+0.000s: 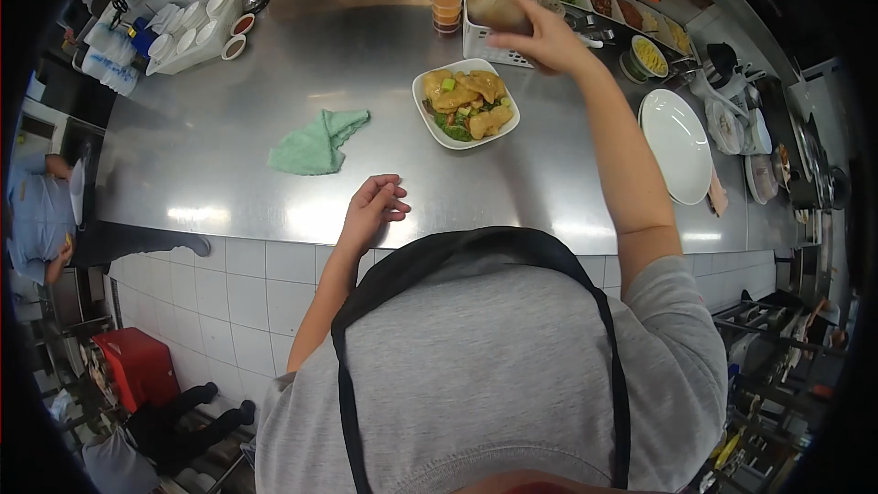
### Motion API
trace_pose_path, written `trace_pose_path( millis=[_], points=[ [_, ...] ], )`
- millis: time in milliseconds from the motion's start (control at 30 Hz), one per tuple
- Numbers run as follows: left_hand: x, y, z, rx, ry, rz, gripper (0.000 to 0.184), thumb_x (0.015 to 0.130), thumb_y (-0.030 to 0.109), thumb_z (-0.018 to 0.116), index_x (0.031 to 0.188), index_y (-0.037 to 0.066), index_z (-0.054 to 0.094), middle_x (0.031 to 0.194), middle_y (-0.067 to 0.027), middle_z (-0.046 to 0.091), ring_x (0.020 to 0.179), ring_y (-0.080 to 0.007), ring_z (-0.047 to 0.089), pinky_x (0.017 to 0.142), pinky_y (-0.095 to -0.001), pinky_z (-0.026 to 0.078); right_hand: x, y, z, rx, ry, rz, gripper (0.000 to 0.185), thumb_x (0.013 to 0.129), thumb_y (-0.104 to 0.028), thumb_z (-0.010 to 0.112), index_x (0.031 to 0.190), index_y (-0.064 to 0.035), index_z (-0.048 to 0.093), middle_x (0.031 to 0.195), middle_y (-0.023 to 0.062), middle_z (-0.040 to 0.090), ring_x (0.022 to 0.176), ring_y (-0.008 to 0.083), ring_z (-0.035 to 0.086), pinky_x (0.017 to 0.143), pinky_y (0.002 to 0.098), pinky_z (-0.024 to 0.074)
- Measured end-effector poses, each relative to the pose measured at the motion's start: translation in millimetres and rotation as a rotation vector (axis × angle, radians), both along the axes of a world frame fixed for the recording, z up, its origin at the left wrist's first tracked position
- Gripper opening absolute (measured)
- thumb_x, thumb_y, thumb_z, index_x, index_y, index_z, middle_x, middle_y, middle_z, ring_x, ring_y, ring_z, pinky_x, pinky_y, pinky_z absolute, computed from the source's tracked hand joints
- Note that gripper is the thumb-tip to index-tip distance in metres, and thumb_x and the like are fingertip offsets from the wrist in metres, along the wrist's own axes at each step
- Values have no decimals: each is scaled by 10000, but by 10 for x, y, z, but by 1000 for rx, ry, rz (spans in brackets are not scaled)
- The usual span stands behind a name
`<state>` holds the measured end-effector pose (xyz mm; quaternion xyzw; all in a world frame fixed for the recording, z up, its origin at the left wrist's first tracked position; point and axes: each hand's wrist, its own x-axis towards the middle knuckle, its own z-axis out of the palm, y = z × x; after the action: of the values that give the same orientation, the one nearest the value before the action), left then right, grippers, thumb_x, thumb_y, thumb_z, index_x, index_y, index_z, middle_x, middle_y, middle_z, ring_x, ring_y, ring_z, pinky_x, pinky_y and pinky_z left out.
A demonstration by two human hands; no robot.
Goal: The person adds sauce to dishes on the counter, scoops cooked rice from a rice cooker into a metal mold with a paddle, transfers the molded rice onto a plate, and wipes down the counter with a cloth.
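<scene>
On the steel counter (pixel 247 128) sits a white square bowl (pixel 425 119) of greens topped with sauced pieces. My right hand (pixel 541 37) reaches past it to the white basket (pixel 480 50) of sauce containers, its thumb and fingers around a container of brownish sauce (pixel 497 11), slightly blurred. My left hand (pixel 377 206) rests near the counter's front edge, fingers loosely curled and apart, holding nothing. Between that hand and the back of the counter lies a crumpled green cloth (pixel 315 144).
Stacked sauce cups (pixel 446 7) stand left of the basket. White oval plates (pixel 675 146) lie at right, below topping trays (pixel 631 14). A white bin of small dishes (pixel 197 32) is back left. One person (pixel 41 210) stands at far left, another (pixel 137 448) at lower left.
</scene>
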<state>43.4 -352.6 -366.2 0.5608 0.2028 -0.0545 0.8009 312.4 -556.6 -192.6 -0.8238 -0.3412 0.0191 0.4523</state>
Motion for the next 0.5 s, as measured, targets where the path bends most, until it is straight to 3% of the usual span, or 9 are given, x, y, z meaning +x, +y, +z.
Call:
trace_pose_path(
  millis=[33, 100, 133, 200, 433, 500],
  points=[
    [-10, 3, 9, 30, 5, -3, 274, 920, 202, 474, 1132, 29, 480, 948, -84, 578, 762, -163, 616, 646, -268, 525, -49, -90, 41, -153, 17, 32, 677, 636, -424, 745, 1165, -77, 503, 1018, 125, 603, 957, 230, 571, 835, 331, 435],
    [-13, 22, 30, 42, 8, -11, 273, 920, 204, 475, 1132, 31, 482, 945, -80, 582, 770, -159, 612, 655, -266, 521, 24, -140, 5, -782, -288, 239, 696, 596, -359, 770, 1173, -77, 503, 940, 109, 624, 912, 219, 597, 755, 349, 464],
    [-11, 29, 40, 53, 10, -17, 273, 920, 206, 475, 1131, 34, 484, 942, -76, 585, 778, -156, 609, 664, -263, 518, 16, -125, 23, -782, -288, 238, 696, 596, -359, 770, 1173, -77, 503, 940, 109, 624, 912, 219, 597, 755, 349, 464],
    [14, 32, 51, 65, 4, -22, 268, 921, 202, 472, 1131, 36, 485, 941, -72, 585, 787, -152, 604, 674, -264, 514, -24, -59, 68, -1190, -204, 261, 604, 547, -315, 780, 1074, -118, 562, 921, 87, 633, 892, 273, 597, 742, 392, 468],
    [90, -22, 115, 46, -26, -35, 255, 922, 181, 458, 1133, 42, 493, 938, -59, 583, 803, -138, 587, 694, -261, 501, -65, 121, 101, -1130, -419, 201, 531, 539, -279, 778, 1011, -130, 586, 916, 81, 636, 888, 272, 600, 738, 394, 472],
    [79, -4, 86, 50, -18, -33, 255, 922, 181, 459, 1133, 43, 494, 939, -58, 584, 804, -138, 587, 695, -260, 501, -180, 129, 215, -1285, -353, 277, 509, 542, -271, 774, 999, -137, 597, 896, 78, 640, 871, 266, 606, 729, 385, 475]
  ],
)
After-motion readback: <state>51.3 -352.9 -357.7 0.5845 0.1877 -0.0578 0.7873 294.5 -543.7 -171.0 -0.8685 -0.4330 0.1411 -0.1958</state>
